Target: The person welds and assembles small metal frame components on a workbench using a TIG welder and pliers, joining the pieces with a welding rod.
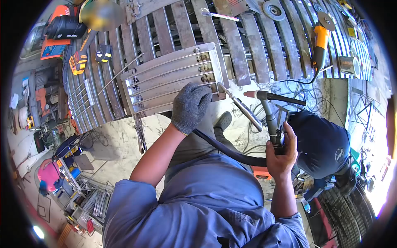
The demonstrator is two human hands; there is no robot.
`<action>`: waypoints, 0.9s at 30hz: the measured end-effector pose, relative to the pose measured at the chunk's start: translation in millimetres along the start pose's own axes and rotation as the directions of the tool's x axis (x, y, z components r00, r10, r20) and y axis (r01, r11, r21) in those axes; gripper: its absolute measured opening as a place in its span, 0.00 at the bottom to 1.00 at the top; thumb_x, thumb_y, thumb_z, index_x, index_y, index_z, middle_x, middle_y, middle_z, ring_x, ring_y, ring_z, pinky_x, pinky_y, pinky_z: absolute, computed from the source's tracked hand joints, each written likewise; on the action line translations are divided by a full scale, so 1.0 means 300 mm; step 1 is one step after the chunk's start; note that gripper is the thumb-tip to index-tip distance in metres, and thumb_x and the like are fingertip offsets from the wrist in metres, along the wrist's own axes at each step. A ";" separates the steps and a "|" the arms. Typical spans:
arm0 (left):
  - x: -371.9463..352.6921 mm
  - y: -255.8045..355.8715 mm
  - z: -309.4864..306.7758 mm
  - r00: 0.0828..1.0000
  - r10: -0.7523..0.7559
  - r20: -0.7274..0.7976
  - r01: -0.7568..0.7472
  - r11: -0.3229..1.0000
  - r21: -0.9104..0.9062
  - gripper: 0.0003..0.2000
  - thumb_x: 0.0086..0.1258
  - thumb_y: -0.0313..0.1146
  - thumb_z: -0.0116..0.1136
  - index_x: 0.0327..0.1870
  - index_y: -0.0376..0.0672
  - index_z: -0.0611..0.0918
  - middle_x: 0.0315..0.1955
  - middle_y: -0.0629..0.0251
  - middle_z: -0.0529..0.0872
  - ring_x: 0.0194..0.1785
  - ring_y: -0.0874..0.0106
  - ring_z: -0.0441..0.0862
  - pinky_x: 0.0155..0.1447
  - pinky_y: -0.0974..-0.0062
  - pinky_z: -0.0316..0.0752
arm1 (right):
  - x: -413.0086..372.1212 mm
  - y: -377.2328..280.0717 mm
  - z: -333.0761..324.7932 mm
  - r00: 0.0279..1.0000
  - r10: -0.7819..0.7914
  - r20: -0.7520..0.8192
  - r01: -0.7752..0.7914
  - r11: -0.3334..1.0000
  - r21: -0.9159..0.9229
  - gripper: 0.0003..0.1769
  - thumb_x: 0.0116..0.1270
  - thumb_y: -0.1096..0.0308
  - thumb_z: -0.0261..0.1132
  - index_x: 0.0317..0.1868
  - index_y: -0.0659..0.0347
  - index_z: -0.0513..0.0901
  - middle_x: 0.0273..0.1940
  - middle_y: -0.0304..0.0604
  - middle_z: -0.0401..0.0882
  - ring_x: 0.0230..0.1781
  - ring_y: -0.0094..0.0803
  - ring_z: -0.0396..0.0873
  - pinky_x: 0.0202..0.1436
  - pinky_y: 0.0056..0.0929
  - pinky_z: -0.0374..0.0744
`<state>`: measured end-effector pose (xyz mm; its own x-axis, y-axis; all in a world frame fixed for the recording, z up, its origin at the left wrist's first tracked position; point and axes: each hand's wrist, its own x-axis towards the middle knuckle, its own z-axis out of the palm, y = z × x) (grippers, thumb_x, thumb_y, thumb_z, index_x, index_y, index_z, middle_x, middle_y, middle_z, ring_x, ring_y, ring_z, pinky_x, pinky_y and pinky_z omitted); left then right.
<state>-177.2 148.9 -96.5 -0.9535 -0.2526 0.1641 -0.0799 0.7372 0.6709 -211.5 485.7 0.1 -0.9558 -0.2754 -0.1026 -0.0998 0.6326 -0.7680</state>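
Observation:
My left hand (191,108) wears a grey knit glove and is closed at the front edge of a metal grille panel (165,74). Whatever its fingers may hold is hidden. Several thin rods cross this panel, with dark heat marks near their right ends. My right hand (283,155) is bare and grips a welding torch (271,120) by its handle, fingers pointing up. The torch head has a pinkish nozzle on the left and a long black back cap on the right. A dark hose (231,153) runs from below my left wrist toward my right hand.
The panel lies on a slatted metal bench (256,49). A slim metal tool (244,109) juts past its front edge. An orange angle grinder (321,41), a metal cup (349,65) and a tape measure (103,53) lie on it. A dark-capped person (318,142) is close at right.

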 end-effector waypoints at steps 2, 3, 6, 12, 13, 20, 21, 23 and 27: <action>-0.004 0.000 0.002 1.000 -0.010 0.001 0.010 1.000 -0.009 0.07 0.72 0.29 0.74 0.48 0.42 0.94 0.43 0.56 0.94 0.46 0.52 0.89 0.54 0.56 0.86 | 0.009 -0.010 0.011 0.999 0.003 0.037 -0.002 1.000 -0.015 0.42 0.66 0.79 0.77 0.82 0.64 0.76 0.68 0.57 0.87 0.57 0.41 0.91 0.62 0.38 0.87; -0.004 0.001 0.003 1.000 -0.012 0.003 0.012 1.000 -0.015 0.07 0.72 0.29 0.75 0.48 0.42 0.94 0.43 0.56 0.94 0.46 0.52 0.89 0.54 0.56 0.86 | 0.013 -0.016 0.016 0.999 0.003 0.054 -0.002 1.000 -0.023 0.42 0.66 0.79 0.78 0.81 0.64 0.77 0.68 0.57 0.87 0.55 0.40 0.92 0.60 0.37 0.88; 0.000 -0.002 0.011 1.000 -0.029 -0.005 0.028 0.999 -0.027 0.07 0.72 0.29 0.76 0.48 0.42 0.94 0.43 0.56 0.94 0.46 0.52 0.89 0.53 0.57 0.86 | 0.017 -0.006 0.041 0.997 -0.061 0.052 0.062 0.998 -0.026 0.42 0.67 0.77 0.78 0.82 0.63 0.77 0.65 0.56 0.88 0.46 0.37 0.90 0.52 0.34 0.87; 0.003 0.006 0.025 0.998 -0.060 -0.013 0.059 0.997 -0.040 0.07 0.73 0.30 0.76 0.48 0.42 0.95 0.42 0.56 0.94 0.47 0.53 0.90 0.53 0.57 0.86 | 0.004 -0.021 0.044 0.993 -0.010 0.114 0.008 1.000 0.019 0.42 0.68 0.76 0.77 0.82 0.63 0.75 0.65 0.58 0.88 0.51 0.46 0.94 0.54 0.40 0.89; 0.001 0.003 0.027 0.998 -0.056 -0.008 0.056 0.998 -0.033 0.07 0.73 0.30 0.75 0.48 0.42 0.95 0.42 0.56 0.94 0.47 0.53 0.90 0.53 0.57 0.86 | 0.002 -0.021 0.043 0.993 -0.012 0.118 0.009 1.000 0.027 0.41 0.69 0.78 0.77 0.82 0.64 0.75 0.65 0.56 0.88 0.51 0.40 0.90 0.55 0.36 0.87; -0.035 0.006 0.000 0.986 -0.035 -0.163 0.040 0.999 0.028 0.07 0.73 0.29 0.76 0.48 0.42 0.94 0.42 0.54 0.92 0.48 0.51 0.88 0.55 0.56 0.84 | -0.001 -0.042 0.019 0.986 0.045 0.158 -0.055 0.997 0.058 0.41 0.70 0.81 0.75 0.83 0.68 0.74 0.64 0.54 0.87 0.53 0.28 0.84 0.57 0.27 0.82; -0.050 -0.001 -0.006 0.982 -0.059 -0.178 0.065 0.998 0.025 0.07 0.73 0.29 0.76 0.49 0.43 0.94 0.42 0.55 0.91 0.48 0.52 0.88 0.56 0.55 0.83 | 0.000 -0.047 0.015 0.982 0.069 0.173 -0.081 0.995 0.061 0.41 0.71 0.81 0.75 0.83 0.68 0.73 0.65 0.54 0.86 0.54 0.28 0.84 0.58 0.27 0.82; -0.076 -0.003 -0.011 0.978 -0.063 -0.200 0.076 0.996 0.055 0.07 0.72 0.29 0.76 0.49 0.44 0.94 0.43 0.56 0.90 0.49 0.53 0.87 0.58 0.55 0.82 | 0.003 -0.047 0.016 0.986 0.043 0.163 -0.053 0.997 0.059 0.40 0.71 0.81 0.74 0.83 0.68 0.73 0.66 0.55 0.86 0.58 0.30 0.85 0.62 0.29 0.82; -0.102 0.006 -0.008 0.968 -0.024 -0.249 0.054 0.992 0.113 0.07 0.71 0.30 0.76 0.47 0.48 0.94 0.45 0.62 0.90 0.53 0.54 0.86 0.64 0.52 0.76 | 0.018 -0.031 0.035 0.986 -0.122 0.113 0.126 0.991 -0.032 0.40 0.69 0.77 0.77 0.81 0.63 0.76 0.62 0.57 0.88 0.48 0.44 0.93 0.53 0.39 0.89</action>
<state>-147.4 156.2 -98.5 -0.8491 -0.4183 0.3226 -0.1632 0.7886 0.5928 -212.7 470.9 0.0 -0.8991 -0.4306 -0.0792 -0.2285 0.6158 -0.7541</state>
